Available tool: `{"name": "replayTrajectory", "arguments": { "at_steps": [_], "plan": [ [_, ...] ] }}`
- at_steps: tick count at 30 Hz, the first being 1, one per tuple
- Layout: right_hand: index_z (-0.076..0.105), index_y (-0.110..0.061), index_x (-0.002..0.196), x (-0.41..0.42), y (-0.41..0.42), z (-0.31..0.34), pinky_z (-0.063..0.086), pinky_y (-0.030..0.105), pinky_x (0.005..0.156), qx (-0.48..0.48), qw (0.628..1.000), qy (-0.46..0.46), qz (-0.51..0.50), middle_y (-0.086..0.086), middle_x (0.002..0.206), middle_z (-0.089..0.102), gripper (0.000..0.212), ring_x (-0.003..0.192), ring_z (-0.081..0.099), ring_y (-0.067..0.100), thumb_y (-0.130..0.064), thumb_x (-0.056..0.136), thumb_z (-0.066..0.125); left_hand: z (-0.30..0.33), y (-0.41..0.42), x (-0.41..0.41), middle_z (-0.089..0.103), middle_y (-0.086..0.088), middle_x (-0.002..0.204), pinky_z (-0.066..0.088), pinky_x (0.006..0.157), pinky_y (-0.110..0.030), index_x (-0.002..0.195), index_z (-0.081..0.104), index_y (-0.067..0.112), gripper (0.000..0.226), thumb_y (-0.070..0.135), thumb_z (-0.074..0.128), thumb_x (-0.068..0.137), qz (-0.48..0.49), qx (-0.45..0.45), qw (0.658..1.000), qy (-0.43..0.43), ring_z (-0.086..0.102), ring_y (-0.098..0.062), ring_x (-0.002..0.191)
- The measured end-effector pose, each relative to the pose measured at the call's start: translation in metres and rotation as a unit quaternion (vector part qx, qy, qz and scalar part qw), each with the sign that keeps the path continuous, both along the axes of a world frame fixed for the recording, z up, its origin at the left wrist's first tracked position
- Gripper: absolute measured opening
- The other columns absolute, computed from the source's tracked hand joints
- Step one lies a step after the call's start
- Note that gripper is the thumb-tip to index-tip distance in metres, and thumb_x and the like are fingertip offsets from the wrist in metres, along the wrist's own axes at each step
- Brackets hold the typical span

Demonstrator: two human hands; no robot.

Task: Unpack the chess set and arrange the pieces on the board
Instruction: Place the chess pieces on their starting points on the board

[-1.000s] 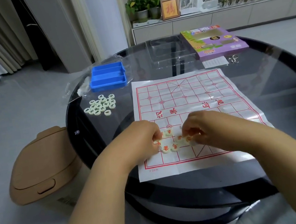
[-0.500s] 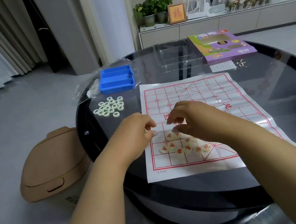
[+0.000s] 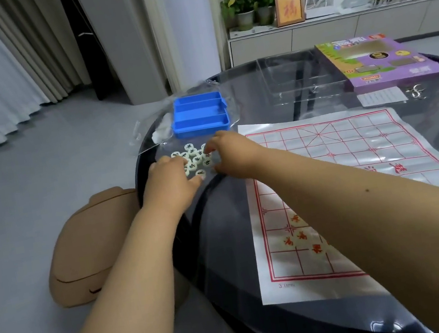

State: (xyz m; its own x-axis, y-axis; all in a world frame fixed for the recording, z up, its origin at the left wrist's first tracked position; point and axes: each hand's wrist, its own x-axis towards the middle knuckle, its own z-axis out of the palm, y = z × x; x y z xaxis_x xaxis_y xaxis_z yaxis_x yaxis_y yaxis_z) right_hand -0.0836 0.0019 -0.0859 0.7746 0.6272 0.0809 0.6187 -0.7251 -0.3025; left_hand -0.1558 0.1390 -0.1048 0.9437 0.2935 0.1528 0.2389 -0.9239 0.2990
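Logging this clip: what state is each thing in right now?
Left hand: on the dark-lettered pieces, grip unclear.
Right hand: fingers curled over the same pile.
Red-lettered pieces: lying loose on the board sheet.
Blue tray: empty.
Purple box: lying flat.
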Motion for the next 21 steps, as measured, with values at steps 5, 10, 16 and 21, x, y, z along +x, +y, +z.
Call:
{"name": "replayTrajectory", "arguments": {
  "at_steps": [5,10,16,21],
  "plan": [
    [0.059,-0.014,0.123,0.015,0.014,-0.009,0.04,0.031,0.097,-0.003,1.0,-0.004,-0.001,0.008,0.125,0.053,0.041,0.114,0.049,0.025,-0.028,0.084,0.065,-0.008,-0.005,0.007,0.052,-0.015,0.116,0.045,0.092,-0.042,0.114,0.059,0.005,0.055,0.046,0.07,0.079,0.024,0.006,0.999,-0.039,0.05,-0.033,0.109],
    [0.059,-0.013,0.116,0.012,0.015,-0.013,0.038,0.028,0.094,0.033,0.999,0.022,0.005,0.008,0.122,0.054,0.036,0.114,0.047,0.024,-0.021,0.082,0.066,-0.009,-0.007,0.005,0.052,-0.014,0.113,0.046,0.091,-0.043,0.109,0.061,0.006,0.047,0.042,0.071,0.08,0.009,-0.022,0.999,-0.045,0.053,-0.033,0.105],
    [0.057,-0.014,0.115,0.006,0.012,-0.01,0.039,0.026,0.089,0.05,0.998,0.034,0.024,0.006,0.12,0.054,0.038,0.111,0.048,0.022,-0.02,0.079,0.069,-0.01,-0.003,-0.007,0.045,0.0,0.101,0.045,0.081,-0.032,0.1,0.062,0.013,0.031,0.032,0.076,0.079,-0.017,-0.078,0.995,-0.062,0.055,-0.023,0.092],
    [0.059,-0.018,0.117,0.004,0.017,-0.009,0.036,0.023,0.087,0.043,0.997,0.039,0.046,0.004,0.12,0.052,0.037,0.111,0.046,0.019,-0.025,0.082,0.069,-0.012,-0.003,-0.006,0.042,0.003,0.098,0.039,0.074,-0.027,0.095,0.066,0.014,0.023,0.028,0.076,0.079,-0.026,-0.098,0.993,-0.065,0.049,-0.019,0.081]
  ]
}}
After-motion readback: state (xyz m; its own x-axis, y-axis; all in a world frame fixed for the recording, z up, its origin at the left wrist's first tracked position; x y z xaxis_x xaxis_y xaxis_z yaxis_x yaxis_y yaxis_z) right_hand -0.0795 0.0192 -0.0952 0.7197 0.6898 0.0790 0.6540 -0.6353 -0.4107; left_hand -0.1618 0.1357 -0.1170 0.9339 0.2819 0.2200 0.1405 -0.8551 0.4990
